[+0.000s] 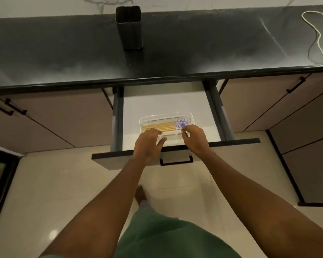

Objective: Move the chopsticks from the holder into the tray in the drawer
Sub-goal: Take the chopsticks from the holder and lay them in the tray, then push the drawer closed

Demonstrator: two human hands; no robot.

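Several wooden chopsticks (162,126) with blue-patterned white ends lie side by side in a clear plastic tray (166,116) inside the open white drawer (164,103). My left hand (148,144) hovers over the tray's near left edge, fingers spread, touching the chopsticks' bare ends. My right hand (194,139) is at the tray's near right side, fingertips pinched at the patterned ends. The dark rectangular holder (130,27) stands upright on the black counter, far from both hands; no chopsticks stick out of it.
The black countertop (64,53) runs across the top. A pale cord (317,34) lies at its right end. The drawer front with its black handle (176,162) juts toward me. Closed cabinet doors flank the drawer. Tiled floor lies below.
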